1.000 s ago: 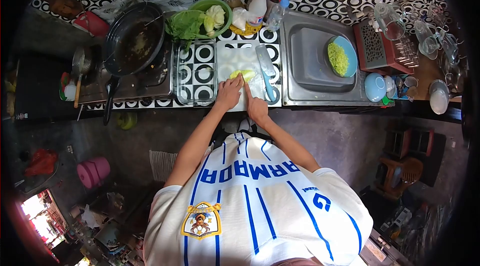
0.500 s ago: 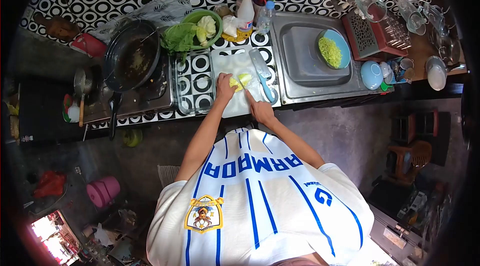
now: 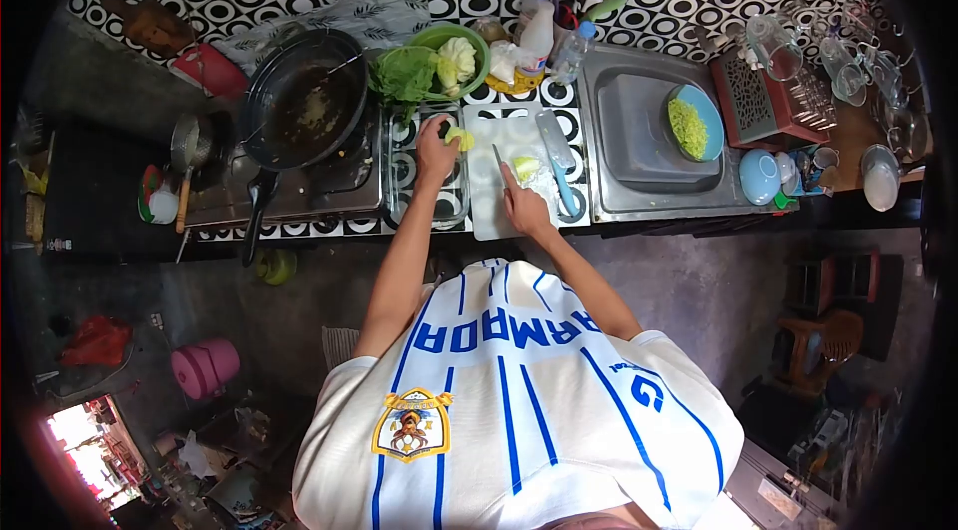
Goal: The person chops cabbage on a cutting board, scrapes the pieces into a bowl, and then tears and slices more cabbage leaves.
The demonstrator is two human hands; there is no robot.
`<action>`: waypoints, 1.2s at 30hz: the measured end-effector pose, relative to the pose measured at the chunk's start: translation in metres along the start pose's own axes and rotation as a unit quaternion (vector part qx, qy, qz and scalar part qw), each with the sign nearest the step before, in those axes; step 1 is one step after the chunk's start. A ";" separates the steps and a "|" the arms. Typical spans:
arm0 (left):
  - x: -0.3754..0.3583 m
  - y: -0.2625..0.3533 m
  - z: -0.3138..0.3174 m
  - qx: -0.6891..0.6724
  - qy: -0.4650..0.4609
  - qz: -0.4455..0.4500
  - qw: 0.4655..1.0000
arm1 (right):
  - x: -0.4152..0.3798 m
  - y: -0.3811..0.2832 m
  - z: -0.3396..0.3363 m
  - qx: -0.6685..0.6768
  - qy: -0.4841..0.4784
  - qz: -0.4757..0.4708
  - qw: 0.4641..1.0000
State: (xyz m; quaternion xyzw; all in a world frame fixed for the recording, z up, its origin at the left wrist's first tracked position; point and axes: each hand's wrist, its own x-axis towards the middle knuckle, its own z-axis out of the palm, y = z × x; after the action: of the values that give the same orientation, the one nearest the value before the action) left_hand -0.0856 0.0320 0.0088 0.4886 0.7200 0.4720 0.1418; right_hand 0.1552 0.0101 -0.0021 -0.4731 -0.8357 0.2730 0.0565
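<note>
My left hand (image 3: 435, 149) is closed around a pale yellow-green piece of cabbage (image 3: 460, 138), above a clear glass dish (image 3: 452, 211) beside the white cutting board (image 3: 489, 219). In my right hand (image 3: 526, 209) is a small knife (image 3: 499, 157), its blade pointing away from me over the board. Close to that hand, another cut cabbage piece (image 3: 524, 168) lies on the board. A cleaver with a light blue handle (image 3: 565, 193) rests along the board's right side.
Left of the dish, a black wok (image 3: 261, 121) sits on the stove, its handle jutting past the counter edge. Behind stands a green basin (image 3: 483, 56) of cabbage and leaves. A blue bowl of chopped greens (image 3: 689, 128) is in the steel sink (image 3: 609, 193). Bottles (image 3: 535, 28) stand at the back.
My left hand has moved left off the board, carrying a cabbage piece to the glass dish. The knife has come away from the cabbage, leaving one piece on the board. The view has shifted.
</note>
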 end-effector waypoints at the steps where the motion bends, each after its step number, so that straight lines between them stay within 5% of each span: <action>1: 0.001 -0.003 -0.005 -0.003 0.006 -0.001 1.000 | 0.002 -0.003 0.001 0.002 0.001 0.003 1.000; 8: -0.014 -0.002 -0.004 -0.040 -0.039 0.012 0.998 | -0.008 0.006 0.009 0.022 0.047 0.060 0.997; 12: -0.034 0.022 0.011 0.006 -0.067 0.111 0.992 | -0.022 0.012 0.005 0.054 0.084 0.108 0.989; 17: -0.055 0.032 0.042 -0.063 -0.216 0.083 0.971 | -0.043 0.016 -0.006 0.091 0.147 0.154 0.973; 20: -0.063 0.019 0.075 -0.055 -0.238 0.144 0.959 | -0.046 0.035 0.005 0.059 0.167 0.147 0.973; 24: -0.058 0.022 0.107 -0.046 -0.216 0.174 0.960 | -0.044 0.041 -0.005 0.094 0.101 0.136 0.981; 27: -0.051 0.028 0.114 0.031 -0.250 0.135 0.958 | -0.041 0.051 -0.015 0.096 0.070 0.092 0.989; 34: -0.068 0.041 0.124 0.054 -0.064 -0.176 0.981 | -0.025 0.081 -0.036 0.101 0.034 0.003 0.994; 36: -0.075 0.048 0.121 0.042 -0.029 -0.172 0.984 | -0.023 0.078 -0.046 0.089 -0.015 -0.003 0.996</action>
State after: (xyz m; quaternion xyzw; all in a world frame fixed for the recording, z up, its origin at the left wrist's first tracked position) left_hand 0.0586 0.0387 -0.0337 0.3767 0.8080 0.3952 0.2213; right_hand 0.2430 0.0417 0.0010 -0.4593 -0.8105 0.3532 0.0865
